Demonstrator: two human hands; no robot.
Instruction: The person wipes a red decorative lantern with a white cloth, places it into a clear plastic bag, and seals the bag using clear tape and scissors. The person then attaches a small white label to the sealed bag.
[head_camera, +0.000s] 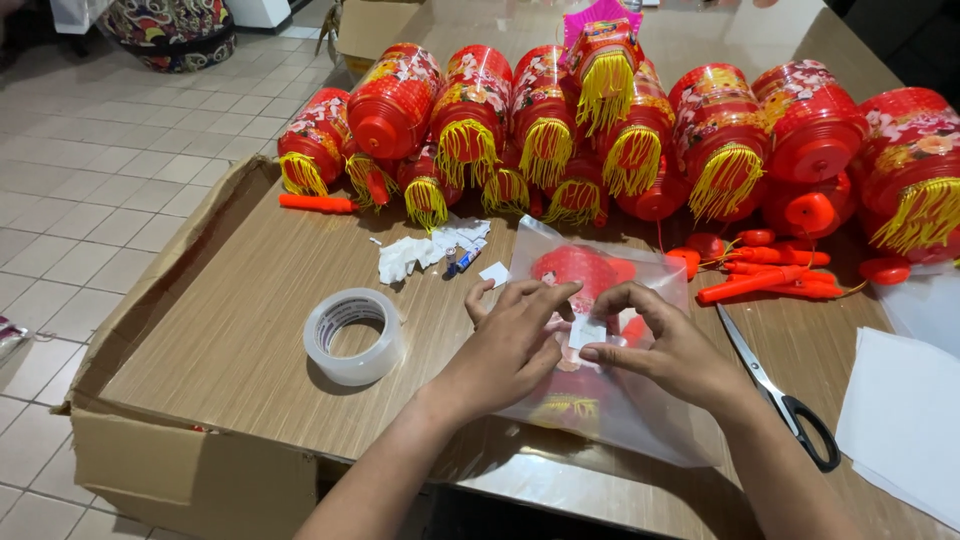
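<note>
The left hand (512, 340) lies flat, fingers spread, pressing on a clear plastic bag (640, 400) with a folded red lantern (580, 272) inside. The right hand (668, 345) pinches a small white label (588, 331) between thumb and forefinger, right beside the left fingertips, on top of the bag. To the left of the left hand sits a roll of clear tape (352, 336) on the table (240, 330). Scissors (780, 395) lie just right of the right hand. Beyond both hands, red lanterns with yellow tassels (620, 125) are piled in a row.
</note>
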